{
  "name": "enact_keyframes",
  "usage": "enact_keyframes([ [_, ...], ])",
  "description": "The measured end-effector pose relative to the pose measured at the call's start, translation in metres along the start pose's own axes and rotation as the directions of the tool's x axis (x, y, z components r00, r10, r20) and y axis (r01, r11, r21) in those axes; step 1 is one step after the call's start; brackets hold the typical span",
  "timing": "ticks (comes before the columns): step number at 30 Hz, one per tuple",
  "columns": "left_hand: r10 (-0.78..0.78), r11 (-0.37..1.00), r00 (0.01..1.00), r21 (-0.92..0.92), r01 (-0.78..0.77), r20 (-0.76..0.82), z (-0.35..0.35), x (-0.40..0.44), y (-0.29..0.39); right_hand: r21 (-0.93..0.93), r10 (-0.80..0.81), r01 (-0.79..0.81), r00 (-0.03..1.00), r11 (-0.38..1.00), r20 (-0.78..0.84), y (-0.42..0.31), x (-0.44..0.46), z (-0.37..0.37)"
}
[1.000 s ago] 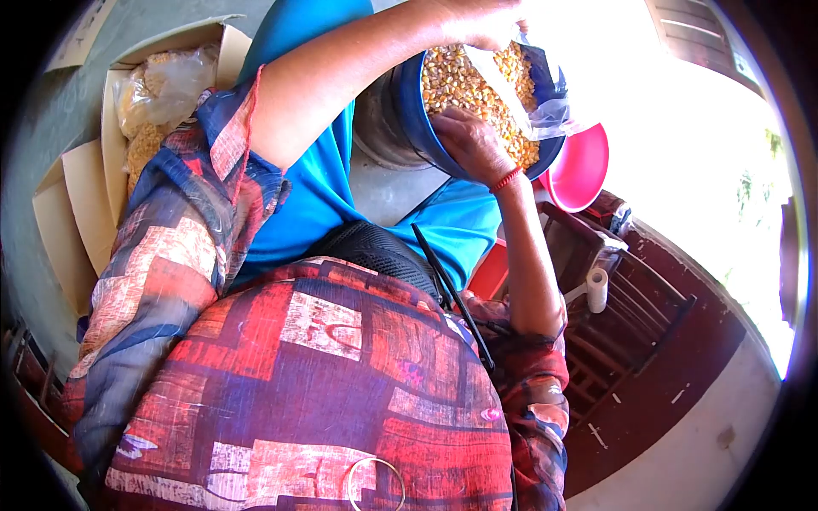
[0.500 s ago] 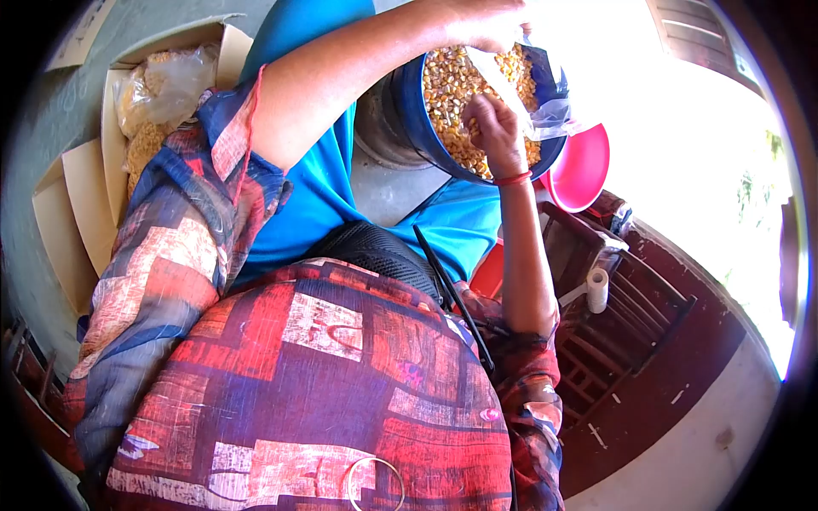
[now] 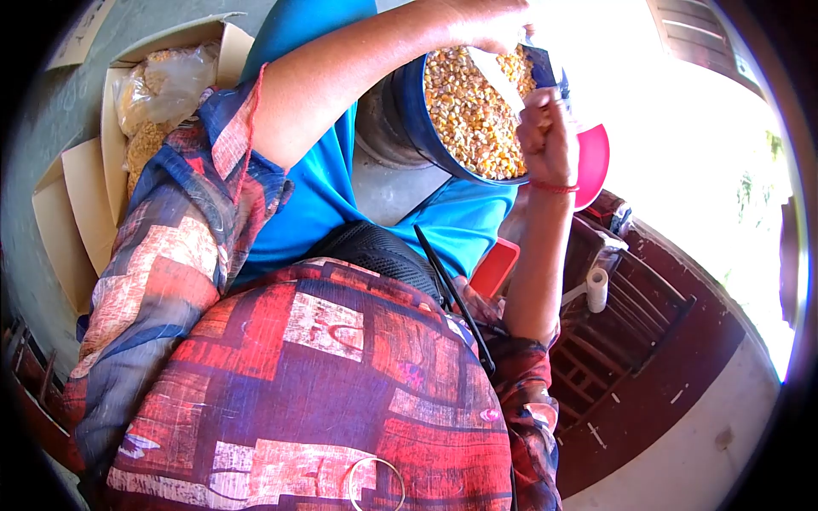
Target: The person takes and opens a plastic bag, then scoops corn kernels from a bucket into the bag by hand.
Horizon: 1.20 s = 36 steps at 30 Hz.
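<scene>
A blue bucket [image 3: 415, 106] filled with yellow corn kernels [image 3: 469, 115] stands between my legs. Across its top stretches a whitish, partly clear plastic bag [image 3: 497, 78], bright with glare. My left hand [image 3: 492, 25] pinches the bag's upper end at the bucket's far side, its fingertips partly lost in the light. Over the right rim, my right hand [image 3: 548, 140], with a red band at the wrist, is closed on the bag's lower edge. Behind that hand, a pink bowl [image 3: 595, 166] shows beside the bucket.
Left of me sits an open cardboard box [image 3: 234, 61] holding a clear bag of yellowish grains [image 3: 170, 94]. A red container [image 3: 494, 268] lies near my right forearm. Farther right are a white roll [image 3: 597, 289] and dark wooden slatted furniture [image 3: 635, 298].
My right hand has moved right, from above the kernels to the bucket's right rim, uncovering more corn. My left hand has stayed almost in place.
</scene>
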<state>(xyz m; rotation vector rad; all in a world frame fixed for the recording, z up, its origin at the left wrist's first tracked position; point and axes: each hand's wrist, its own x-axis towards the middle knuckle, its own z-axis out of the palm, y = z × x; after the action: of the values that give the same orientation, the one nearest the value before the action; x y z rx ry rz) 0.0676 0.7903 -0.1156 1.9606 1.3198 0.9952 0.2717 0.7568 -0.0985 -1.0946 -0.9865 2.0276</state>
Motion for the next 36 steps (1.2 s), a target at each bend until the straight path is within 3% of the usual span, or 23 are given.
enact_keyframes([
  [8, -0.013, 1.0, 1.0, 0.011, 0.013, -0.018, -0.001, -0.002, 0.001, 0.098, -0.242, 0.253, 0.964, 0.963, -0.111, -0.026, 0.056, -0.035],
  [10, -0.022, 0.999, 0.999, 0.033, 0.021, 0.027, -0.002, -0.001, 0.003, 0.064, -0.25, 0.268, 0.946, 0.961, -0.205, -0.021, 0.069, -0.037],
  [12, 0.012, 1.0, 1.0, 0.025, -0.012, -0.006, 0.001, 0.0, -0.002, -0.032, -0.377, 0.389, 0.865, 0.921, -0.331, -0.011, 0.084, -0.042],
  [14, 0.047, 0.999, 0.998, 0.016, -0.046, -0.038, 0.001, -0.001, -0.002, -0.025, -0.389, 0.4, 0.873, 0.916, -0.294, -0.01, 0.085, -0.041],
  [17, 0.045, 0.999, 0.998, 0.001, -0.045, -0.043, 0.0, -0.002, 0.0, -0.11, -0.444, 0.437, 0.813, 0.893, -0.378, -0.009, 0.079, -0.033],
  [20, 0.064, 0.998, 0.997, -0.002, -0.064, -0.049, 0.0, -0.003, -0.001, -0.178, -0.463, 0.428, 0.832, 0.886, -0.305, -0.012, 0.062, -0.025],
  [22, 0.048, 0.999, 0.997, 0.0, -0.048, -0.053, 0.002, -0.001, -0.002, -0.196, -0.406, 0.374, 0.899, 0.906, -0.164, -0.016, 0.043, -0.018],
  [23, 0.048, 0.999, 0.997, 0.0, -0.048, -0.053, 0.002, 0.0, -0.002, -0.257, -0.377, 0.328, 0.911, 0.909, -0.17, -0.015, 0.029, -0.005],
  [24, 0.046, 0.999, 0.998, 0.01, -0.045, -0.041, 0.002, 0.0, -0.001, -0.371, -0.356, 0.312, 0.933, 0.875, -0.054, -0.011, 0.018, -0.004],
  [26, 0.045, 0.999, 0.999, 0.018, -0.044, -0.027, 0.002, 0.0, 0.0, -0.579, -0.182, 0.13, 0.983, 0.805, -0.034, 0.004, 0.0, 0.003],
  [28, 0.002, 0.998, 0.999, 0.059, -0.005, 0.046, 0.002, 0.001, 0.0, -0.898, -0.147, 0.19, 0.979, 0.396, 0.143, 0.029, -0.003, -0.001],
  [30, 0.0, 0.997, 0.999, 0.079, -0.004, 0.055, 0.004, 0.001, -0.002, -0.879, -0.191, 0.378, 0.923, 0.289, 0.334, 0.053, 0.0, -0.006],
  [31, -0.004, 0.995, 0.998, 0.098, -0.002, 0.059, 0.005, 0.001, -0.003, -0.895, -0.181, 0.395, 0.914, 0.207, 0.362, 0.056, -0.002, 0.0],
  [34, -0.042, 0.994, 0.999, 0.106, 0.039, 0.028, 0.007, -0.001, -0.005, -0.8, -0.276, 0.599, 0.774, 0.03, 0.57, 0.066, 0.012, 0.004],
  [36, -0.059, 0.995, 0.998, 0.087, 0.056, 0.035, 0.004, -0.002, -0.004, -0.753, -0.25, 0.658, 0.73, 0.007, 0.636, 0.07, 0.02, 0.013],
])
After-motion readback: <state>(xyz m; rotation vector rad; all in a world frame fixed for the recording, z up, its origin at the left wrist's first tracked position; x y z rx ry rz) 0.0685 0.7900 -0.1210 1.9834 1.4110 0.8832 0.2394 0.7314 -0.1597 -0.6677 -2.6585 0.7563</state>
